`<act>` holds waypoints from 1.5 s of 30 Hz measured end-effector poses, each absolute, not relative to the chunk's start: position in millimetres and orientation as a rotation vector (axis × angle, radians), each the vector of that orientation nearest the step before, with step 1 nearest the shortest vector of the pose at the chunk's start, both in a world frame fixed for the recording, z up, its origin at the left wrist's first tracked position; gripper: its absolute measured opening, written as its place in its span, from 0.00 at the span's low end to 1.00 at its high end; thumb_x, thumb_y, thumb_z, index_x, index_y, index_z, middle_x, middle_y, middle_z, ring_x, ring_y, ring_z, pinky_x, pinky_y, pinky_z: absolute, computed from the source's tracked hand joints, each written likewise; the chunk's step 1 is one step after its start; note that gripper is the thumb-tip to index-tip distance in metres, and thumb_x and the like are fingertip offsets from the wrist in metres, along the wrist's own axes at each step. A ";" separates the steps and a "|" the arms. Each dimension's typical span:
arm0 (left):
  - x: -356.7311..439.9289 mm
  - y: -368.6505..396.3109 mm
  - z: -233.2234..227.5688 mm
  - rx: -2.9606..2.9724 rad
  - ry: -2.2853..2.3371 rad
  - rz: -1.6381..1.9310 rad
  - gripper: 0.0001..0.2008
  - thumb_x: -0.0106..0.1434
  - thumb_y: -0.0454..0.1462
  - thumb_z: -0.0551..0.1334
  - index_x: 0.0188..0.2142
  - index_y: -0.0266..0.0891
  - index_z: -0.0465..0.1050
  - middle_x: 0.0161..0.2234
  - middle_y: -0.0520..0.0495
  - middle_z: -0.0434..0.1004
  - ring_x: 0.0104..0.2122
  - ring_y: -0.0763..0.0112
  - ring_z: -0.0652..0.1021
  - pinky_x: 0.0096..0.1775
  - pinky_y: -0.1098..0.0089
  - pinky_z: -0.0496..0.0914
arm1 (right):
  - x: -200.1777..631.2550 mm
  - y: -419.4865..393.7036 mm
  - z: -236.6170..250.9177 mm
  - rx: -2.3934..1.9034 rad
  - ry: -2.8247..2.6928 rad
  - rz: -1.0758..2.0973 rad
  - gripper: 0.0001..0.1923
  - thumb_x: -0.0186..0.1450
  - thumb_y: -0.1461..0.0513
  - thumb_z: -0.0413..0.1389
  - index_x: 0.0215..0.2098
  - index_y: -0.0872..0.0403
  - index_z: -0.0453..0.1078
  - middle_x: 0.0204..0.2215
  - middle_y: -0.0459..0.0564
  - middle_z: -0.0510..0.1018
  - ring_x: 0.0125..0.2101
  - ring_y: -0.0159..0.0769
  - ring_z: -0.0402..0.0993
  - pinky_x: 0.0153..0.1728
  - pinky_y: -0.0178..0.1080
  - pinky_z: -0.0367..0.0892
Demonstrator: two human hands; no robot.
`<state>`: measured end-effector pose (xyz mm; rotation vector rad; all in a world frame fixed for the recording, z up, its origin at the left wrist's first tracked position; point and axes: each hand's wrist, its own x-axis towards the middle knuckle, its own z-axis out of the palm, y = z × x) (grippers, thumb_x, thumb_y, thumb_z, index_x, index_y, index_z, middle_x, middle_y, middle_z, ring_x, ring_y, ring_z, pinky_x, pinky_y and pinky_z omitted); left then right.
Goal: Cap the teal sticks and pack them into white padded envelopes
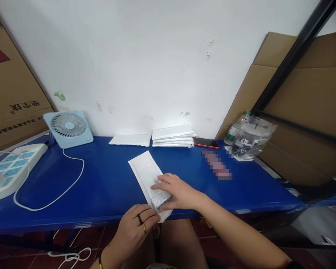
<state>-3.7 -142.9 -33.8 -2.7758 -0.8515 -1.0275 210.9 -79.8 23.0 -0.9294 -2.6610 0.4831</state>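
1. Right hand (177,194): lies palm-down, fingers spread flat on the near end of a white padded envelope (145,172).
2. Left hand (136,228): fingers curled onto the envelope's near end, at the front edge of the blue table (106,186).
3. Envelope: lies diagonally at the table's front edge, its near end overhanging.
4. Behind: stacked envelopes (173,136), phone (206,142), desk fan (68,128), plastic bag (250,140).

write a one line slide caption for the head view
Both hands, left hand and right hand, press a long white padded envelope at the near edge of a blue table.
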 end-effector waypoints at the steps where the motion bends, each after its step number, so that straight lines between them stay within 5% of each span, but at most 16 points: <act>1: -5.2 -141.6 -36.8 -2.784 -0.835 -1.052 0.11 0.64 0.29 0.54 0.42 0.42 0.71 0.37 0.49 0.77 0.39 0.72 0.75 0.41 0.70 0.70 | 205.4 -77.5 21.8 -0.948 -2.680 0.453 0.31 0.55 0.53 0.61 0.55 0.45 0.62 0.54 0.52 0.62 0.53 0.44 0.57 0.51 0.44 0.57; 8: -17.1 -145.2 -36.0 -2.770 -0.876 -1.121 0.12 0.63 0.27 0.53 0.41 0.41 0.70 0.36 0.49 0.78 0.38 0.74 0.76 0.43 0.71 0.72 | 199.8 -74.5 24.8 -0.933 -2.627 0.573 0.34 0.49 0.60 0.64 0.54 0.46 0.64 0.52 0.51 0.64 0.50 0.43 0.61 0.47 0.41 0.62; 12: -28.6 -147.8 -39.6 -2.742 -0.971 -1.146 0.15 0.61 0.25 0.52 0.43 0.42 0.68 0.37 0.49 0.77 0.39 0.74 0.75 0.44 0.71 0.71 | 201.6 -76.5 18.8 -0.984 -2.530 0.569 0.25 0.55 0.66 0.58 0.52 0.50 0.66 0.48 0.52 0.68 0.46 0.38 0.67 0.44 0.38 0.64; 18: -31.9 -149.8 -40.4 -2.701 -1.169 -1.097 0.08 0.61 0.29 0.55 0.38 0.42 0.68 0.43 0.46 0.73 0.48 0.65 0.71 0.48 0.62 0.67 | 214.4 -86.6 24.3 -0.846 -2.498 0.753 0.31 0.47 0.55 0.66 0.49 0.49 0.68 0.52 0.52 0.68 0.53 0.44 0.62 0.52 0.42 0.59; 23: -14.6 -144.8 -18.5 -2.666 -1.787 -1.001 0.07 0.65 0.39 0.51 0.34 0.42 0.65 0.30 0.49 0.73 0.33 0.67 0.74 0.35 0.67 0.67 | 215.5 -86.2 22.1 -0.951 -2.346 0.847 0.07 0.60 0.58 0.57 0.31 0.54 0.71 0.41 0.50 0.71 0.41 0.36 0.69 0.42 0.37 0.65; 27: -3.4 -135.0 -2.0 -2.574 -2.182 -0.842 0.07 0.64 0.41 0.50 0.37 0.43 0.62 0.23 0.54 0.69 0.23 0.70 0.72 0.25 0.72 0.60 | 203.6 -88.5 12.6 -1.153 -2.218 0.667 0.06 0.60 0.60 0.56 0.35 0.53 0.68 0.38 0.49 0.70 0.36 0.34 0.69 0.36 0.37 0.66; 32: -6.0 -123.1 2.7 -2.501 -2.341 -0.836 0.08 0.60 0.38 0.53 0.39 0.44 0.61 0.19 0.58 0.67 0.19 0.71 0.71 0.22 0.73 0.53 | 195.6 -104.0 5.1 -1.033 -2.355 0.127 0.17 0.58 0.53 0.58 0.44 0.51 0.67 0.47 0.56 0.69 0.48 0.47 0.62 0.45 0.48 0.60; 39: -12.0 -98.3 2.1 -2.713 -2.623 -1.582 0.11 0.56 0.38 0.56 0.38 0.41 0.56 0.15 0.61 0.62 0.16 0.75 0.68 0.21 0.75 0.58 | 174.1 -104.7 -2.6 -0.927 -2.541 -0.146 0.14 0.66 0.65 0.46 0.48 0.54 0.66 0.36 0.55 0.75 0.40 0.41 0.68 0.39 0.42 0.62; 42: -26.9 -104.8 20.9 -2.771 -2.347 -1.949 0.16 0.59 0.43 0.56 0.44 0.41 0.56 0.23 0.56 0.67 0.20 0.74 0.71 0.20 0.75 0.63 | 179.3 -92.9 13.6 -0.997 -2.457 -0.049 0.15 0.67 0.65 0.43 0.46 0.52 0.68 0.35 0.54 0.75 0.36 0.38 0.70 0.35 0.39 0.63; 45: -63.7 -133.6 47.4 -2.749 -1.716 -1.693 0.17 0.64 0.43 0.55 0.50 0.41 0.59 0.37 0.46 0.72 0.31 0.71 0.75 0.27 0.72 0.70 | 190.0 -66.9 45.8 -1.142 -2.081 0.227 0.13 0.66 0.60 0.45 0.43 0.50 0.70 0.36 0.52 0.75 0.36 0.38 0.70 0.36 0.38 0.64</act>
